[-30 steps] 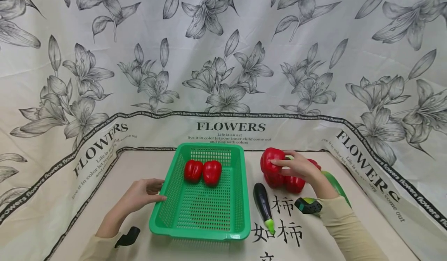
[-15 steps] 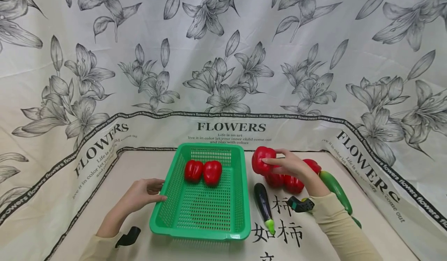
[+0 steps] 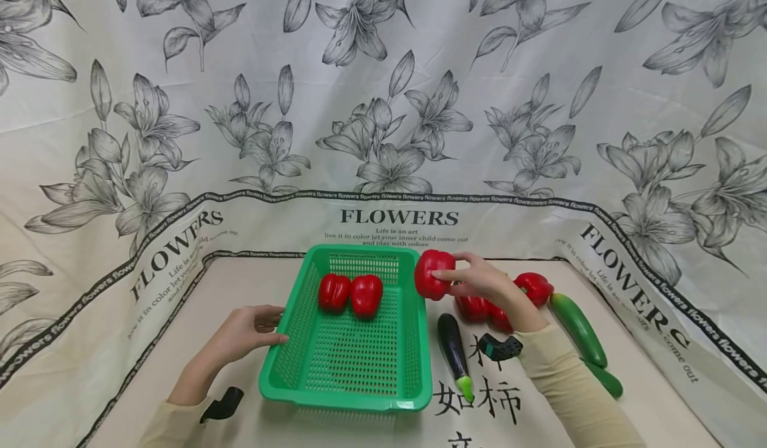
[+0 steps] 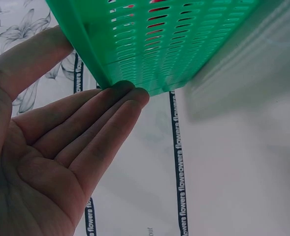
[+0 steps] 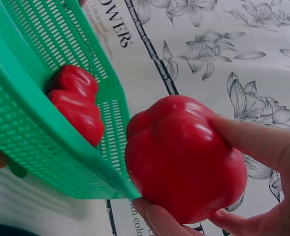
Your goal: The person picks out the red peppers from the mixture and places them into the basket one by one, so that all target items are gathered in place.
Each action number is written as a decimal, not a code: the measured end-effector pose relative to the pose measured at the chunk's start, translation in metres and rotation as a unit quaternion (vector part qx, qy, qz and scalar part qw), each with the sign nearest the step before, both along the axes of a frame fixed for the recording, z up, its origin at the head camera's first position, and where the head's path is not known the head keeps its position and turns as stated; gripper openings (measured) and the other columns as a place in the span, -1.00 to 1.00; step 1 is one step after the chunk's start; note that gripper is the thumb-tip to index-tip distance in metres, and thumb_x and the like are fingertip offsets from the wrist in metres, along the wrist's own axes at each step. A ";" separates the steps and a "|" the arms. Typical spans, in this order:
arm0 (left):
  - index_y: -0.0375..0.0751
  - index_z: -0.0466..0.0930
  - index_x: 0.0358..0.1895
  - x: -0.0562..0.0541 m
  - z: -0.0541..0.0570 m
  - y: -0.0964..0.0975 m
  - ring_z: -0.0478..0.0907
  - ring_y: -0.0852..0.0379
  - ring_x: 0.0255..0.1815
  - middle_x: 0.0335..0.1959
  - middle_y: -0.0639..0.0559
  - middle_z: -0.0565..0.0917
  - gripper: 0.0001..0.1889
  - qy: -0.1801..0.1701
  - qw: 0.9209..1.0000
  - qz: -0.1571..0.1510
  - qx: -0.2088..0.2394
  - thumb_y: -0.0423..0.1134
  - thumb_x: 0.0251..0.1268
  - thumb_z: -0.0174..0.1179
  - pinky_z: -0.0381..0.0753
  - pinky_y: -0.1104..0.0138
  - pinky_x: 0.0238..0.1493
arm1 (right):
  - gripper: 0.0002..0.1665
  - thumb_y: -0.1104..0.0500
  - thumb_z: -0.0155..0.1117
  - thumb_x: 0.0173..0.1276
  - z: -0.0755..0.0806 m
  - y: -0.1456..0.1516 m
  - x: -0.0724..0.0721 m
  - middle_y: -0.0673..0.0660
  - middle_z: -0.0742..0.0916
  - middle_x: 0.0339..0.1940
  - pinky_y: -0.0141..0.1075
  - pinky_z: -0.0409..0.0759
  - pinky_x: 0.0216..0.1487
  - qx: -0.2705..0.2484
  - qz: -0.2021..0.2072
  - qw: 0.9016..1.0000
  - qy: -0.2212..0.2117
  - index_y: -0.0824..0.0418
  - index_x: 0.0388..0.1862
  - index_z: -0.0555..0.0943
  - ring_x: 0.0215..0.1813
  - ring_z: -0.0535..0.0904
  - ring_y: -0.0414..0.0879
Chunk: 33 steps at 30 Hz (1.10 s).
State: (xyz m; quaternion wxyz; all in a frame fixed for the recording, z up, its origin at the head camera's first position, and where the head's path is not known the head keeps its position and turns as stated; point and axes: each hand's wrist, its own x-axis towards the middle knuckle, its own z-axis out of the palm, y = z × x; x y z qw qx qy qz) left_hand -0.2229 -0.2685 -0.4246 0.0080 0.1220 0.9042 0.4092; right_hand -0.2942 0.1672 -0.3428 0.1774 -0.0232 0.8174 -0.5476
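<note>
My right hand (image 3: 476, 276) holds a red bell pepper (image 3: 434, 275) in the air at the right rim of a green perforated basket (image 3: 344, 398). In the right wrist view, thumb and fingertips grip this pepper (image 5: 184, 157) from opposite sides. Two more red bell peppers (image 3: 366, 296) lie together inside the basket, toward its back. My left hand (image 3: 242, 331) is at the basket's left side. As the left wrist view shows, its fairly straight fingers (image 4: 105, 142) meet the basket's outer wall (image 4: 149, 44), with the thumb up at the rim.
An eggplant (image 3: 452, 348) lies right of the basket. Behind it are more red bell peppers (image 3: 472, 307), partly hidden by my right hand and forearm. Another red pepper (image 3: 533, 288) and long green vegetables (image 3: 578, 328) lie farther right. A flower-printed cloth (image 3: 383, 135) rises behind the table.
My right hand has carried the red bell pepper leftward, from above the other peppers to the basket's right rim. My left hand and the basket have stayed in place.
</note>
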 end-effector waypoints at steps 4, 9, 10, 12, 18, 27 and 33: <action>-0.35 0.50 0.17 -0.001 0.000 0.001 0.65 -0.10 -0.03 0.01 -0.21 0.66 -0.35 0.000 1.000 -0.001 0.001 -0.09 0.01 0.43 0.70 0.19 -0.10 | -0.03 0.00 0.37 0.22 -0.001 -0.007 -0.002 0.39 0.40 0.25 -0.13 0.63 0.10 -0.001 0.003 1.000 0.002 0.33 0.41 0.06 -0.07 0.65 0.06; -0.36 0.50 0.16 0.000 0.001 0.000 0.65 -0.11 -0.03 0.01 -0.22 0.66 -0.35 -0.006 1.000 0.001 0.007 -0.09 0.00 0.44 0.70 0.18 -0.10 | -0.04 0.01 0.37 0.21 -0.001 -0.017 -0.002 0.39 0.39 0.27 -0.08 0.61 0.12 -0.006 0.012 1.000 0.001 0.34 0.40 0.08 -0.10 0.67 0.04; -0.35 0.50 0.16 0.000 0.001 0.000 0.65 -0.11 -0.03 0.01 -0.22 0.66 -0.35 -0.006 1.000 0.002 0.007 -0.09 0.00 0.44 0.70 0.18 -0.10 | -0.05 0.01 0.37 0.21 -0.001 -0.019 -0.002 0.39 0.39 0.27 -0.09 0.62 0.11 -0.006 0.014 1.000 0.001 0.34 0.39 0.09 -0.10 0.66 0.04; -0.35 0.50 0.16 0.001 0.001 0.000 0.65 -0.11 -0.02 0.01 -0.21 0.66 -0.35 -0.006 1.000 0.003 0.006 -0.10 0.00 0.44 0.70 0.18 -0.10 | -0.06 0.02 0.38 0.20 -0.001 -0.024 -0.002 0.38 0.39 0.27 -0.12 0.64 0.08 -0.008 0.017 1.000 0.000 0.33 0.38 0.11 -0.09 0.66 0.05; -0.35 0.49 0.17 0.001 0.001 -0.001 0.65 -0.11 -0.02 0.01 -0.21 0.66 -0.36 -0.005 1.000 0.000 0.006 -0.10 0.01 0.43 0.70 0.20 -0.10 | -0.07 0.09 0.38 0.21 -0.003 -0.038 -0.002 0.40 0.37 0.27 -0.07 0.63 0.09 -0.044 0.028 0.999 -0.015 0.35 0.39 0.08 -0.07 0.65 0.05; -0.35 0.49 0.17 0.000 -0.001 -0.002 0.65 -0.11 -0.03 0.01 -0.22 0.65 -0.37 -0.004 1.000 -0.017 0.012 -0.09 0.04 0.41 0.71 0.23 -0.13 | -0.10 0.16 0.34 0.25 -0.010 -0.055 -0.005 0.41 0.36 0.27 0.02 0.56 0.17 -0.066 0.046 0.996 -0.029 0.36 0.40 0.05 -0.11 0.66 0.01; -0.36 0.49 0.17 0.000 0.000 -0.001 0.65 -0.10 -0.03 0.00 -0.22 0.66 -0.36 -0.006 1.000 -0.011 0.010 -0.10 0.02 0.42 0.71 0.22 -0.12 | -0.09 0.14 0.38 0.22 -0.014 -0.065 -0.007 0.37 0.38 0.27 0.02 0.57 0.16 -0.055 0.047 0.997 -0.031 0.32 0.40 0.09 -0.11 0.65 0.01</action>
